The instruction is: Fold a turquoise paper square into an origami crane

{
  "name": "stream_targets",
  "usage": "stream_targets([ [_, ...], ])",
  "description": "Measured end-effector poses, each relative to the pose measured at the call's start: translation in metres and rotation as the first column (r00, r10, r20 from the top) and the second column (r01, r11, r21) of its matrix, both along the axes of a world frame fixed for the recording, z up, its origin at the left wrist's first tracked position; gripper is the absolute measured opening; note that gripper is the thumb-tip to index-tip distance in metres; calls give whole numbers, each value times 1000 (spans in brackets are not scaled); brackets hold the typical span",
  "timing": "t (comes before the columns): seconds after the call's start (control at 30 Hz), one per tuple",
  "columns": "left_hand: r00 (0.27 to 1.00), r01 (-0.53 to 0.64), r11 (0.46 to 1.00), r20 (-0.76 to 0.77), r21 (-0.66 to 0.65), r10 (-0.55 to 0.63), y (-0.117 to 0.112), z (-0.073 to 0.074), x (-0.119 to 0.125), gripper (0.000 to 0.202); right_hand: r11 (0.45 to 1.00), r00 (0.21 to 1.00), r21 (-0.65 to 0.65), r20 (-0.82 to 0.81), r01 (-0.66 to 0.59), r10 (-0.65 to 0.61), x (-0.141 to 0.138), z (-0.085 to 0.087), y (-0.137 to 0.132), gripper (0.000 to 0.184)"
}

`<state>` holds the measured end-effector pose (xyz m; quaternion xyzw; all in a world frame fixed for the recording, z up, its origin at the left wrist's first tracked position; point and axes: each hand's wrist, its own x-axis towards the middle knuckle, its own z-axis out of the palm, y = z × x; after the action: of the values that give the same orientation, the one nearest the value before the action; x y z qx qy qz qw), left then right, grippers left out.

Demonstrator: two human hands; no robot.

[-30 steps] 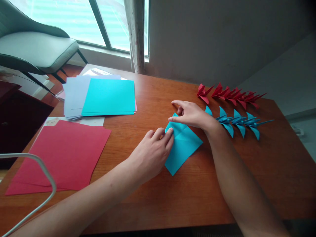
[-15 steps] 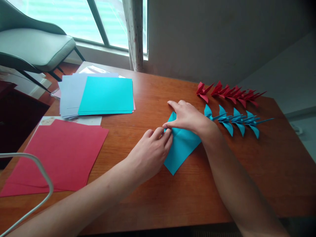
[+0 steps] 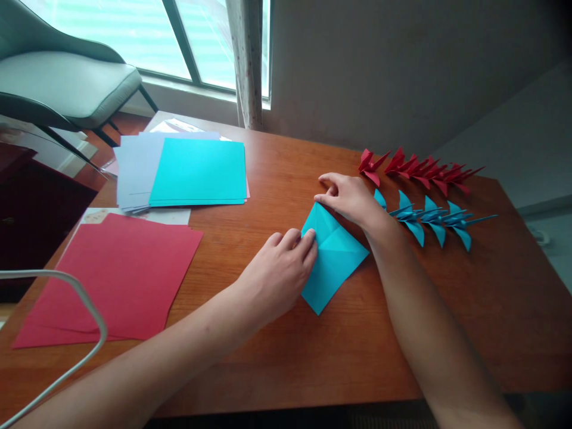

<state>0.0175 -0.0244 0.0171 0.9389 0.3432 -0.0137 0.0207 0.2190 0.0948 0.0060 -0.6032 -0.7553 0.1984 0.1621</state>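
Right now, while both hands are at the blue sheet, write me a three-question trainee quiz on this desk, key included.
1. True or false: the left hand rests on the creased blue sheet.
2. Which row is nearer the wall?
A) the blue paper birds
B) the red paper birds
3. Fill in the missing word: the large red paper lies to the ____ of the creased blue sheet, as the person sees it.

Key: 1. True. 2. B. 3. left.

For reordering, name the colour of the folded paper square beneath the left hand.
The folded paper square is bright blue; head view.
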Motion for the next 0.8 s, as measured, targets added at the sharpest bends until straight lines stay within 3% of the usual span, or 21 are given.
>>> stream_targets([
  [0.17, 1000, -20, 1000, 23, 7, 19, 0, 0, 0, 44, 993, 991, 41, -79, 111, -107, 6, -11, -1, 30],
  [0.3, 996, -38, 999, 83, -11, 39, 3, 2, -1, 41, 986, 994, 138, -60, 95, -87, 6, -9, -20, 27],
  [0.5, 940, -179, 980, 278, -84, 195, 13, -2, -6, 38, 995, 981, 50, -180, 84, -74, 14, -8, -52, 31],
  [0.67, 762, -327, 917, 511, -229, 399, 25, -14, -14, 31, 998, 979, 63, -205, 22, -9, 13, -11, -58, 37],
  [0.8, 480, -339, 828, 675, -447, 561, 34, -12, -17, 26, 998, 938, 38, -345, 51, -35, 8, -11, -59, 39],
])
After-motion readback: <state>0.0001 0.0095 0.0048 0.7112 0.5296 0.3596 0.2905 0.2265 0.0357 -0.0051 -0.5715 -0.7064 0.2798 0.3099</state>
